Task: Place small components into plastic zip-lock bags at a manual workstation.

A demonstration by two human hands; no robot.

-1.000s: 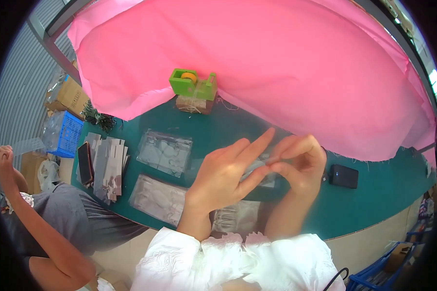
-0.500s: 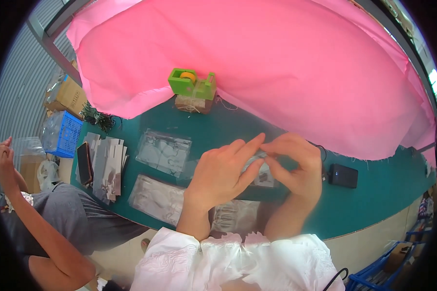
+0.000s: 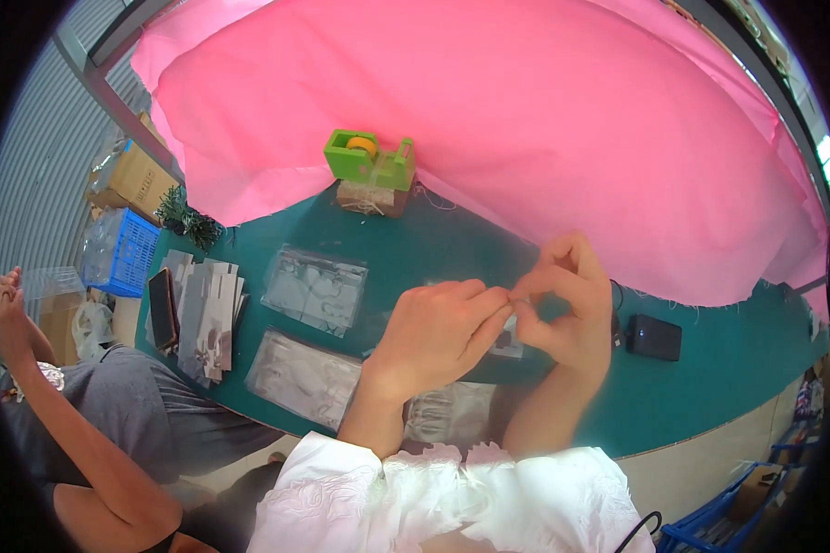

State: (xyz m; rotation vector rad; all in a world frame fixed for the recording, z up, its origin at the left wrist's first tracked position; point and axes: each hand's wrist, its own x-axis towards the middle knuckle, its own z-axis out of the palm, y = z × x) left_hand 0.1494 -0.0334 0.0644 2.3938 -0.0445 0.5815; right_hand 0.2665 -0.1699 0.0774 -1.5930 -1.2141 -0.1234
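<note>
Head view: both of the person's hands are above the green table (image 3: 710,387), fingertips meeting just right of centre. Left hand (image 3: 433,334): back upward, fingers together, thumb drawn in against them; closed in a pinch. Right hand (image 3: 576,318): thumb and forefinger bent into a ring, tips together at the left hand's fingertips. Whether a thing is pinched there cannot be told (a small pale spot shows, too small to resolve).

Clear packets nearest the hands: a small one (image 3: 507,347) partly hidden between them; a wrinkled one (image 3: 449,412) between the forearms; a larger lower-left packet (image 3: 297,370) just beside the left forearm; an upper-left packet (image 3: 315,288) lying flat beyond it, apart from the hand.

Farther left, a dark phone (image 3: 161,311) lies against a spread of grey and white strips (image 3: 207,318). At the back, a green tape dispenser (image 3: 395,169) with an orange core sits on a brown block (image 3: 367,200), before pink cloth (image 3: 489,120). Right: a black box (image 3: 655,337). Far left, a co-worker's hand (image 3: 7,309) holds a clear sheet (image 3: 55,281).
</note>
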